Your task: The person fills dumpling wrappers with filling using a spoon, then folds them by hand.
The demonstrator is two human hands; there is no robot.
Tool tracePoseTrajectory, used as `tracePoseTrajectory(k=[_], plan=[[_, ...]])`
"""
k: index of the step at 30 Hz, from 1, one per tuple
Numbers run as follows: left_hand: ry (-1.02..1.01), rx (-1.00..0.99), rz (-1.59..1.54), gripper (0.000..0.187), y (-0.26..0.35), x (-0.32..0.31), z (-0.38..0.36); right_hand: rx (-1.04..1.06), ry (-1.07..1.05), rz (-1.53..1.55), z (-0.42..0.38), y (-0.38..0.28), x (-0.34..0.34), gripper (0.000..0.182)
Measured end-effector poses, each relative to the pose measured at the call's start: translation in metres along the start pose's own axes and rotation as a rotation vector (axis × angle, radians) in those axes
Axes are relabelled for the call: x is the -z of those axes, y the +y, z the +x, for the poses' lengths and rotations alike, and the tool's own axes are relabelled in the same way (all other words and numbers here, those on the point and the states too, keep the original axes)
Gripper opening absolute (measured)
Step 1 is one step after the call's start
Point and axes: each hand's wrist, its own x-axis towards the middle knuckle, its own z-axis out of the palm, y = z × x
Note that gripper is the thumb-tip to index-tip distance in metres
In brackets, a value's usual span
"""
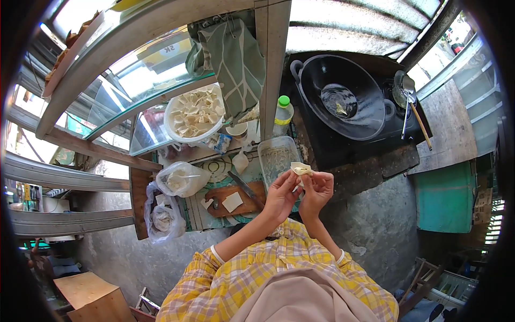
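A small pale dumpling wrapper (301,169) with filling in it is pinched between both my hands, held up over the counter. My left hand (280,196) grips its left side. My right hand (317,191) grips its right side. Just behind my hands sits a clear rectangular tray (277,157) of filling. A wooden cutting board (236,199) lies to the left with one square wrapper (232,202) and a knife (244,188) on it.
A white bowl (194,114) of folded wrappers stands at the back left. A black wok (341,97) with oil sits on the stove at right, with a skimmer (409,96) beside it. Plastic bags (170,199) lie at the left, and a green-capped bottle (282,115) stands behind the tray.
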Motion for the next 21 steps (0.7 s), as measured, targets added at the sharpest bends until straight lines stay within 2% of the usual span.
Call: tracePoseTrajectory(k=[6, 12, 15, 18, 21], plan=[[0.040, -0.097, 0.044, 0.022, 0.006, -0.009, -0.003, 0.107, -0.007, -0.157, 0.002, 0.005, 0.005, 0.036], [0.048, -0.173, 0.054, 0.020, 0.011, -0.021, -0.008, 0.126, -0.036, -0.086, 0.005, -0.007, -0.007, 0.049], [0.048, -0.195, 0.057, 0.021, 0.012, -0.024, -0.010, 0.096, -0.042, -0.061, 0.006, -0.009, -0.008, 0.049], [0.028, -0.283, 0.185, 0.018, 0.015, -0.025, -0.012, 0.175, -0.083, -0.110, 0.009, -0.011, -0.007, 0.047], [-0.014, -0.464, 0.410, 0.016, 0.019, -0.023, -0.013, 0.300, -0.155, -0.230, 0.012, -0.015, -0.004, 0.045]])
